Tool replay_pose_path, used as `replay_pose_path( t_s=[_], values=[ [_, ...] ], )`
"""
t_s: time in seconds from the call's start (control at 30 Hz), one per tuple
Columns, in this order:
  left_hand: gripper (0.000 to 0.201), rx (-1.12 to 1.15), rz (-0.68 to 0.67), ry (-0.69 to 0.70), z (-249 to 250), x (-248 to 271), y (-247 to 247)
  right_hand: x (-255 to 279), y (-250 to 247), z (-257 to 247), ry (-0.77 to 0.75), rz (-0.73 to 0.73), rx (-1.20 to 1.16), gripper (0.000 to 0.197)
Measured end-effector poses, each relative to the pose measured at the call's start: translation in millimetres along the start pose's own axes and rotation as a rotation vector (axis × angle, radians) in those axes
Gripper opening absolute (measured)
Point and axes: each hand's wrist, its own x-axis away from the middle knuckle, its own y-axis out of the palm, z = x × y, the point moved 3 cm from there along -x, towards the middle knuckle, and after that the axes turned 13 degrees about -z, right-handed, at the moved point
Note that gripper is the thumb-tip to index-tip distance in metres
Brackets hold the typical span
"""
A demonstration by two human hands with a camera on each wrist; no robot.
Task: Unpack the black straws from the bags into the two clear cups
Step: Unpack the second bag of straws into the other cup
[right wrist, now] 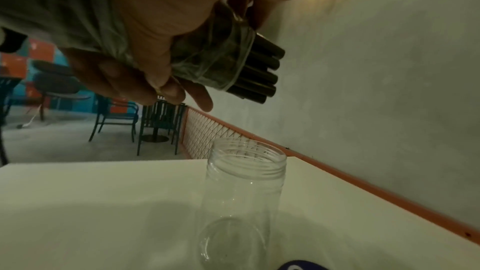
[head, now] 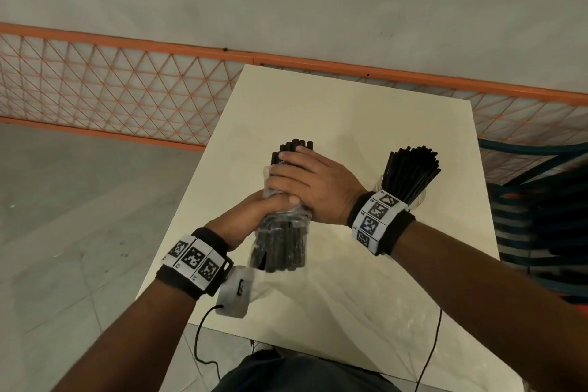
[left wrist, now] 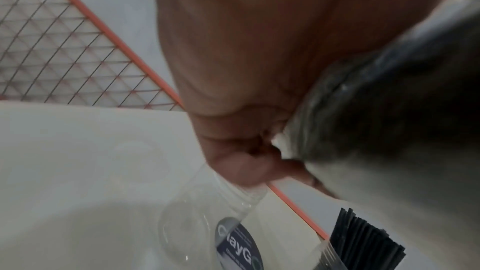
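Observation:
Above the cream table [head: 350, 111] both hands hold a clear plastic bag [head: 280, 245] packed with black straws. My left hand [head: 251, 213] grips the bag's middle from the left. My right hand [head: 305, 178] curls over its upper end, where bare straw tips [head: 294, 146] stick out past the fingers. In the right wrist view the straw ends [right wrist: 262, 73] poke from the bag mouth [right wrist: 215, 64] above an empty clear cup [right wrist: 244, 192]. That cup [left wrist: 207, 223] is hidden under the hands in the head view. A second clear cup holds a fan of black straws [head: 410, 169] at the right.
An orange mesh fence [head: 127, 89] runs behind the table along a grey wall. Stacked dark chairs [head: 541, 200] stand right of the table. A white device [head: 235, 289] with a black cable hangs at my left wrist. More chairs [right wrist: 116, 114] stand further off.

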Motion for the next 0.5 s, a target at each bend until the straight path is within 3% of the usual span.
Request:
replay_pose_path(
  t_s=[0.13, 0.27, 0.33, 0.4, 0.5],
  values=[
    [0.074, 0.031, 0.277, 0.099, 12, -2, -16, -6, -1, 7, 0.168, 0.001, -0.183, 0.051],
    [0.036, -0.176, 0.366, 0.125, 35, -4, -32, -7, -8, 26, 0.406, -0.022, -0.392, 0.067],
    [0.033, -0.266, 0.371, 0.124, 49, -7, -41, -9, -17, 33, 0.453, 0.009, -0.480, 0.064],
    [0.017, -0.347, 0.378, 0.129, 60, -12, -49, -6, -20, 47, 0.592, 0.011, -0.683, 0.061],
    [0.027, -0.602, 0.401, 0.144, 79, -25, -47, -13, -10, 64, 0.725, -0.037, -0.760, 0.025]
  ],
)
